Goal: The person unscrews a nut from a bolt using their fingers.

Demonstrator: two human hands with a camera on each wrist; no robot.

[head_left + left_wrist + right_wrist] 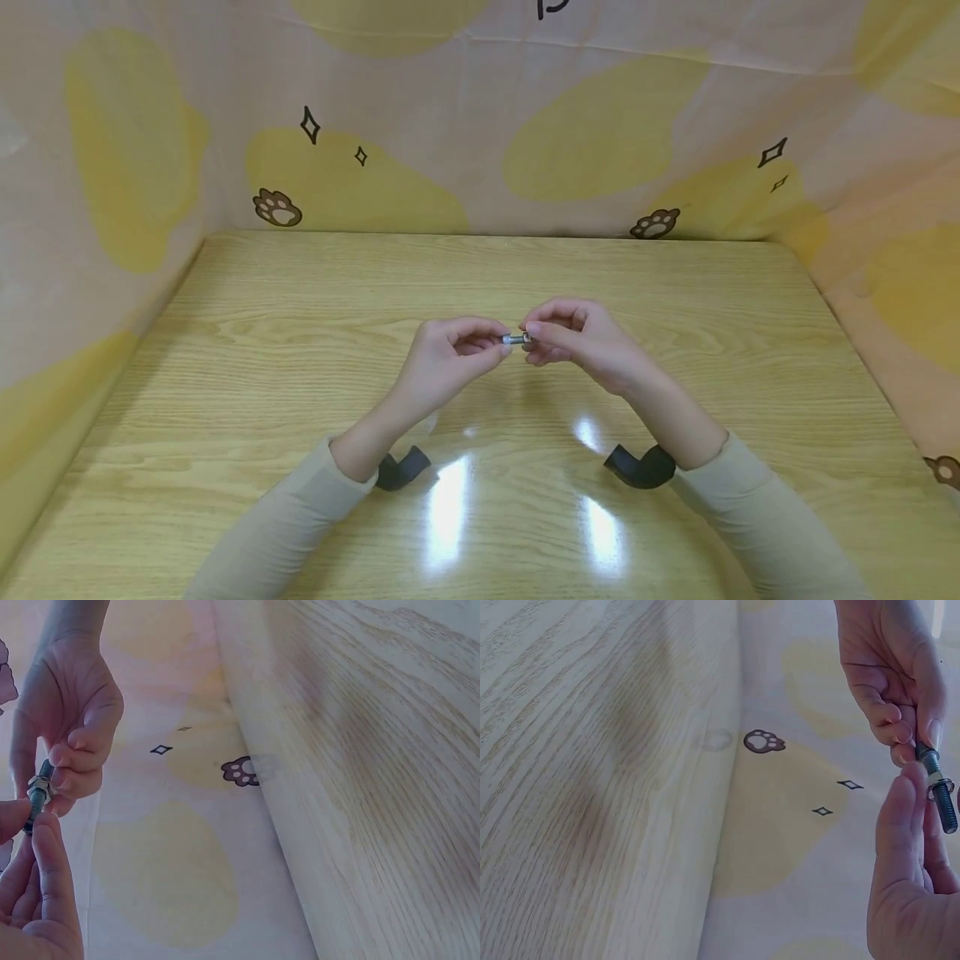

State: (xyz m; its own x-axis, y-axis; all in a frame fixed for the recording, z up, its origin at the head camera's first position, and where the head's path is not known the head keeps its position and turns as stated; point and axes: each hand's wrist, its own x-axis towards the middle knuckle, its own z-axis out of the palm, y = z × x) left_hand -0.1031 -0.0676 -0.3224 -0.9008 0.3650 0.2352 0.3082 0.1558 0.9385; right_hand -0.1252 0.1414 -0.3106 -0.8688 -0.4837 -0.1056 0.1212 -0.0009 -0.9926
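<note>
Nut-turning step, seemingly, direction unclear: left hand [450, 354] pinches bolt [516, 339], right hand [596, 343] grasps nut [40, 788]. Next likely needs bolt steady, nut rotated.

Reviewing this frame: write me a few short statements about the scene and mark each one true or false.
1. The left hand pinches one end of a bolt. True.
2. The bolt lies flat and untouched. False: it is held up above the table.
3. The bolt's threads carry nothing. False: a nut sits partway along it.
4. Only one hand is near the bolt. False: the fingers of the right hand are at the nut.
5. Paw prints show on the cloth behind the table. True.
</note>
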